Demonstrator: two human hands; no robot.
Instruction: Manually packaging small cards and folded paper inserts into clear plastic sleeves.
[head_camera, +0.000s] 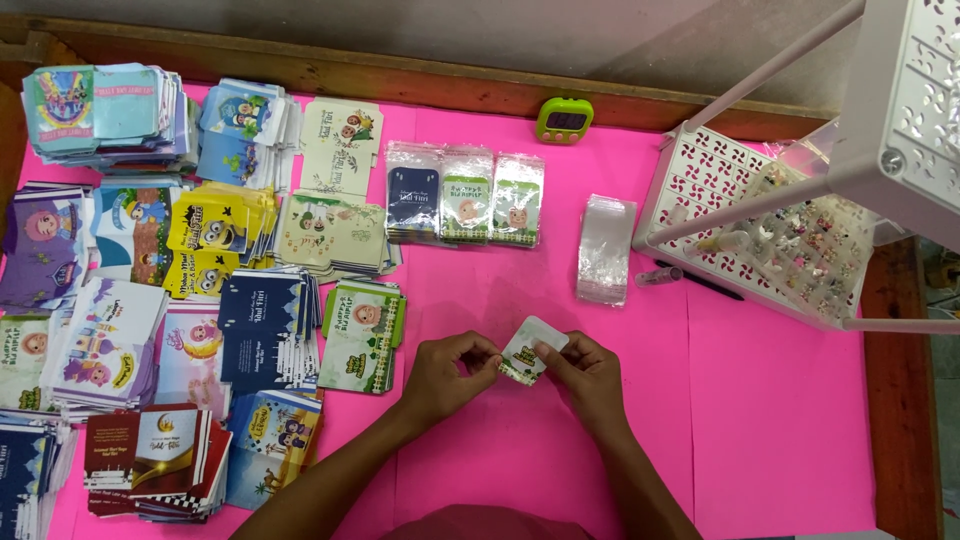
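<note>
My left hand (447, 373) and my right hand (583, 374) both pinch one small envelope card (527, 352), white with a green printed front, held just above the pink table cover (760, 420). The left fingers grip its left edge, the right fingers its right edge. A pile of green cartoon envelopes (362, 336) lies just left of my left hand. A stack of clear plastic sleeves (605, 248) lies beyond my right hand. Three bagged packs of envelopes (465, 196) sit further back.
Several piles of colourful printed envelopes (150, 290) cover the left half of the table. A green timer (564, 119) stands at the back edge. A white perforated rack (770, 230) with small items occupies the right, and a pen (700, 283) lies by its foot.
</note>
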